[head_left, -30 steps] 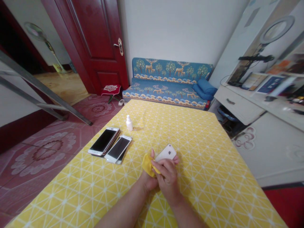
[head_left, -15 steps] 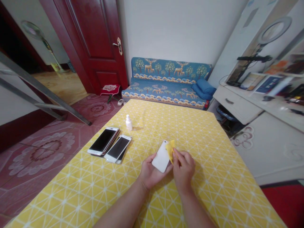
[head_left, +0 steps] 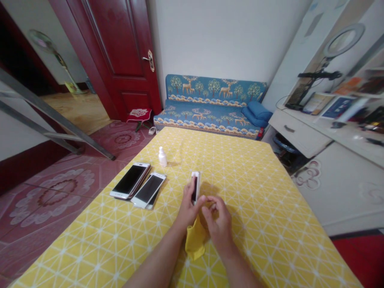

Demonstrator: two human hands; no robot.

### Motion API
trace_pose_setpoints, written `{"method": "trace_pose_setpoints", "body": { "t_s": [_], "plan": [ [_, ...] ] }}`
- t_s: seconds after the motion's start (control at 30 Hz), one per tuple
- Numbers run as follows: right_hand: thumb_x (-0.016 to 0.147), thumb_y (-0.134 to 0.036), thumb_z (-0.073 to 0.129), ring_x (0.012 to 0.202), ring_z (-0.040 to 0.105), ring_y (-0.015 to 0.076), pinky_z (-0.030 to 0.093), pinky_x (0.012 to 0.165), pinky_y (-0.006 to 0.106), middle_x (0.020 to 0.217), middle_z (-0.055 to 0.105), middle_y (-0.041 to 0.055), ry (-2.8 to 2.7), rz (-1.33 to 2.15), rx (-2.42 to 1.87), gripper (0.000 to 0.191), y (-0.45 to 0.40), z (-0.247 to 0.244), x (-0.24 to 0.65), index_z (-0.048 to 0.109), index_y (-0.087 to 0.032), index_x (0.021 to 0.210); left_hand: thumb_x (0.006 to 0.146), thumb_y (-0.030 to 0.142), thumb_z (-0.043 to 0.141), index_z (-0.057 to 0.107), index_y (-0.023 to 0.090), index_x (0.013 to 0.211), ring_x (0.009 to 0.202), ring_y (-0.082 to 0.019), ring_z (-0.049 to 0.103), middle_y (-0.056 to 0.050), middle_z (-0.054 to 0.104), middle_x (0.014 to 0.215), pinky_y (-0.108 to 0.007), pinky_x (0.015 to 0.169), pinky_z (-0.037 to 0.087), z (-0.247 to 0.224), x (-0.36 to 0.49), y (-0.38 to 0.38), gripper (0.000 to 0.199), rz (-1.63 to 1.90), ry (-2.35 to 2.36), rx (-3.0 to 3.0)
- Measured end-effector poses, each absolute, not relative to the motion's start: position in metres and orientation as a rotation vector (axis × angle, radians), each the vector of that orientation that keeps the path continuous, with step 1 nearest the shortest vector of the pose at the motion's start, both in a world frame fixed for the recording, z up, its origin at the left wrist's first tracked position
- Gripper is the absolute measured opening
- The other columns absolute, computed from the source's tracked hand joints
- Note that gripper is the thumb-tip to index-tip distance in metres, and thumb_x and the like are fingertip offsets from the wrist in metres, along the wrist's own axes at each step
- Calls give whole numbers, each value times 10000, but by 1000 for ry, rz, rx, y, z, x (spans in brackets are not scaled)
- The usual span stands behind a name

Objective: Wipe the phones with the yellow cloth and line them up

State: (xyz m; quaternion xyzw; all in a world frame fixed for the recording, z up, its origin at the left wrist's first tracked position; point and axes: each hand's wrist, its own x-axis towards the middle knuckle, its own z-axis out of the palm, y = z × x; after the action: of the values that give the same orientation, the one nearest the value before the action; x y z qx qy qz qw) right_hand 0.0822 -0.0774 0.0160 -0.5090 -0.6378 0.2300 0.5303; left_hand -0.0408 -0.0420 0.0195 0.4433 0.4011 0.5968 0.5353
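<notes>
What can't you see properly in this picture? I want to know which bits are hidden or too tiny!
All in the head view:
The white phone: the left hand covers much of it.
The yellow cloth: the hands and the right forearm hide its top, so whether the right hand touches it is unclear.
The dark phone: mostly under the white-edged phone.
The small white bottle: any label is too small.

A phone and a second phone are laid side by side on the table, left of the left hand. A third phone is held in that hand, with the right hand beside it. A cloth is placed nearer the edge, below both hands. A bottle stands behind the phones. A sofa is set behind the table, and a door left of the sofa.
</notes>
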Motion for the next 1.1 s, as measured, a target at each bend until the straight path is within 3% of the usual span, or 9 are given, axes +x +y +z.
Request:
{"method": "trace_pose_setpoints", "body": {
  "t_s": [0.1, 0.23, 0.4, 0.53, 0.6, 0.73, 0.9, 1.1],
  "plan": [
    [858, -368, 562, 719, 637, 169, 522, 640, 302, 989, 665, 78, -1312, 756, -1309, 446, -70, 5, 85, 472, -194, 1259, 737, 275, 704, 541, 267, 1316, 1298, -271, 346, -83, 451, 1333, -380, 1130, 171, 19, -35, -47, 601, 1367, 957, 1370],
    [834, -348, 566, 825, 682, 229, 544, 693, 350, 946, 705, 102, -1101, 843, -1342, 510, -59, -6, 97, 445, -155, 1290, 746, 252, 685, 561, 253, 1305, 1318, -299, 330, -101, 462, 1378, -407, 1135, 147, 19, -31, -51, 573, 1265, 823, 1434],
    [840, -358, 486, 798, 674, 239, 520, 695, 362, 928, 713, 109, -1191, 501, -1568, 472, -24, -9, 143, 522, -144, 1259, 753, 266, 682, 587, 261, 1277, 1300, -295, 363, -101, 507, 1361, -419, 1129, 169, 16, -30, -50, 532, 1238, 809, 1488],
    [834, -307, 409, 863, 651, 279, 489, 779, 413, 956, 700, 155, -1371, 259, -1876, 468, 13, 0, 186, 596, -97, 1209, 837, 313, 574, 617, 257, 1231, 1196, -278, 467, -110, 584, 1258, -451, 1063, 285, 3, -32, -41, 400, 1178, 931, 1721],
    [823, -298, 416, 1016, 600, 321, 441, 884, 455, 1059, 662, 209, -1412, 208, -1912, 470, 25, 3, 196, 631, -63, 1169, 856, 322, 541, 628, 242, 1208, 1140, -268, 514, -113, 616, 1201, -450, 1019, 339, -3, -33, -37, 371, 1188, 962, 1805],
    [795, -381, 529, 1327, 335, 377, 254, 1078, 491, 1387, 437, 255, -1549, 147, -1924, 563, 30, -5, 188, 592, -40, 1239, 866, 302, 520, 646, 222, 1167, 1090, -241, 551, -106, 644, 1144, -413, 978, 385, -7, -33, -33, 336, 1214, 984, 1840],
    [869, -363, 457, 1408, 169, 391, 169, 1110, 537, 1518, 255, 232, -1831, 84, -1991, 606, 37, -21, 173, 437, -56, 1391, 860, 267, 524, 653, 222, 1150, 1085, -230, 555, -95, 654, 1123, -397, 976, 392, -6, -32, -34, 321, 1208, 986, 1856],
    [869, -348, 460, 1400, 215, 374, 166, 1117, 542, 1499, 309, 224, -1876, 87, -1916, 592, 69, -11, 188, 436, -59, 1385, 858, 244, 519, 665, 211, 1122, 1077, -231, 565, -101, 664, 1104, -395, 969, 400, -8, -33, -34, 303, 1220, 984, 1834]
  ]
}}
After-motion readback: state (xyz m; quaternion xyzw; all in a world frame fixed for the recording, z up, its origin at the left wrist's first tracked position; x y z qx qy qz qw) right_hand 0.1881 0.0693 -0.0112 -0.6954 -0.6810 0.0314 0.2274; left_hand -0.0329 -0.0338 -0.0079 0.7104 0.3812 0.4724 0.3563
